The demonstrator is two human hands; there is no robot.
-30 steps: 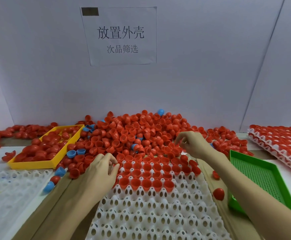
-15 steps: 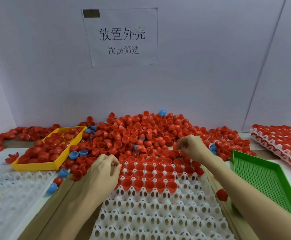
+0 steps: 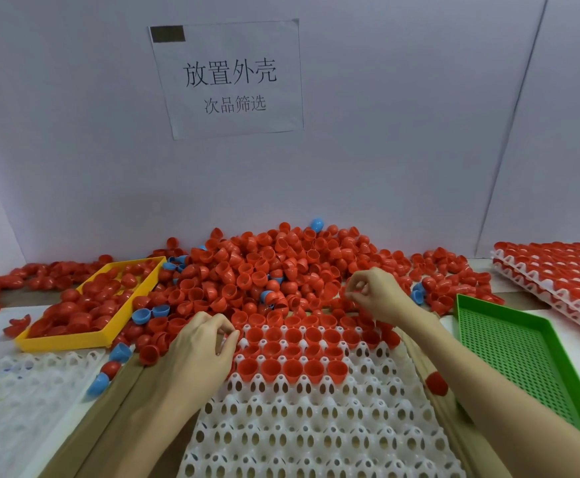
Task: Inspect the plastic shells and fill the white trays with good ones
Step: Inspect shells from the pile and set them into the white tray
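1. Resting at the far-left corner of the white tray (image 3: 316, 426), the left hand (image 3: 200, 350) has its fingers curled in, tips bunched at the tray edge; whether it pinches a shell can't be told.
2. Right hand (image 3: 375, 296) sits at the tray's far-right corner, w/ fingers curled and thumb meeting fingertips; it seems to pinch sth small and red, but not clear enough to say.
3. White tray lies between both forearms. Its far rows hold red shells (image 3: 290, 365), open side up, approx four rows; near rows show bare white cups w/ holes.
4. Just beyond the tray: big heap of loose red shells (image 3: 274, 267) against the white back wall, w/ a few blue shells (image 3: 143, 313) mixed in. One blue sits on the heap's top, a few lie left of the tray on the surface (image 3: 123, 401).
5. Left of the tray, beyond the blue ones: yellow tray (image 3: 109, 331) full of red shells.
6. Nearer, left of the white tray: second white tray (image 3: 23, 391), cups look unfilled, some coloured stains on it.
7. Right of the tray: green tray (image 3: 509, 353) w/ perforated floor. One red shell (image 3: 436, 382) lies between it and the white tray, partly behind the right forearm.
8. Further right, past the green tray: stacked white trays (image 3: 557, 270) filled w/ red shells.
9. On the wall above the heap: paper sign (image 3: 228, 79) w/ printed Chinese text.
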